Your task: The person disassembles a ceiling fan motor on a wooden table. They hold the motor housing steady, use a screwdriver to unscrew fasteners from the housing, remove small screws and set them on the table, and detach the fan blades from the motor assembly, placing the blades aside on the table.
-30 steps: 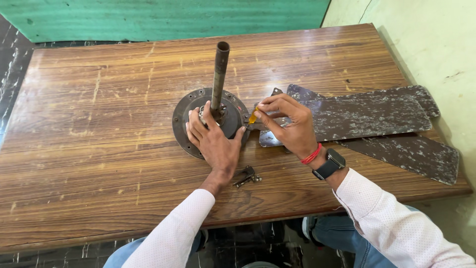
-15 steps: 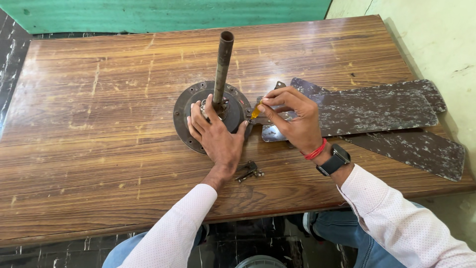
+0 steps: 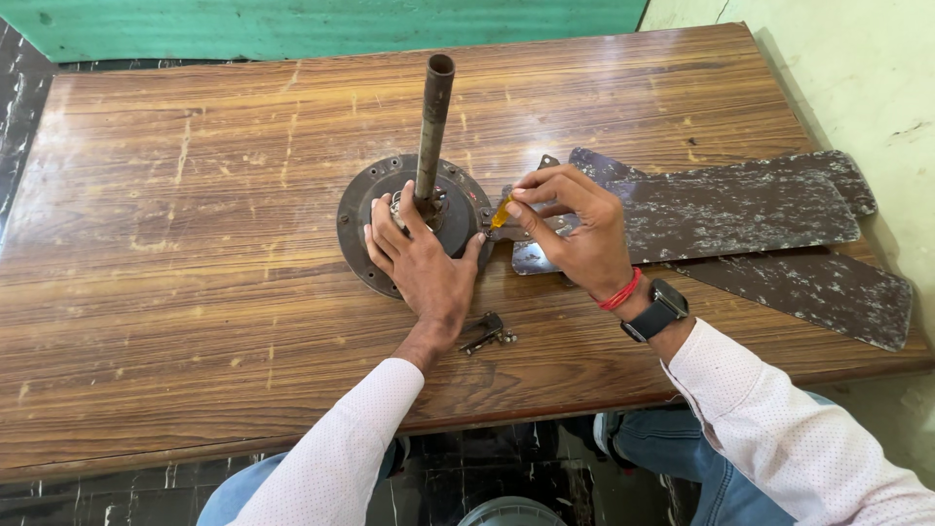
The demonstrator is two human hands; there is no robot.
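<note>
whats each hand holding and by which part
Right hand pinches a small screwdriver by its yellow handle. Left hand grips nothing; it presses flat on the round fan motor.

motor (image 3: 362, 209): on the table (image 3: 195, 292), near its middle
rod (image 3: 432, 127): upright from the motor's centre
left hand (image 3: 421, 263): on the motor's near side
right hand (image 3: 575, 229): right of the motor, over the blade ends
screwdriver (image 3: 501, 212): in the right hand, between motor and blades
blades (image 3: 750, 209): right of the motor, stacked
screws (image 3: 487, 334): on the table, before the motor

One screen only — dark square smartwatch (image 3: 655, 310), right wrist — no packages.
</note>
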